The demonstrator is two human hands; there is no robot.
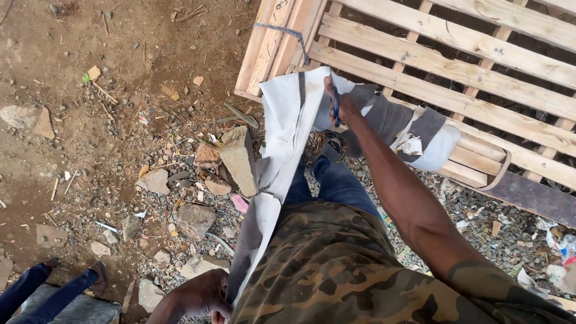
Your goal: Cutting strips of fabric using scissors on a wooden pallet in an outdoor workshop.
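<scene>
Gripping white sheet (282,150) edges: left hand (201,297) near, right hand (342,107) far

Stony dirt ground (90,138), slatted wooden pallet (468,66)

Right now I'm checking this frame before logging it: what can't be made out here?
- Head view: blue tool in right hand, mostly hidden by fingers.
- Left hand: grip on white sheet cut off by bottom edge.
- Wooden pallet: runs past top and right edges.

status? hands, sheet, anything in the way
Right hand holds blue tool on white sheet. Left hand grips sheet's near end. Pallet beyond; rocks alongside.
</scene>
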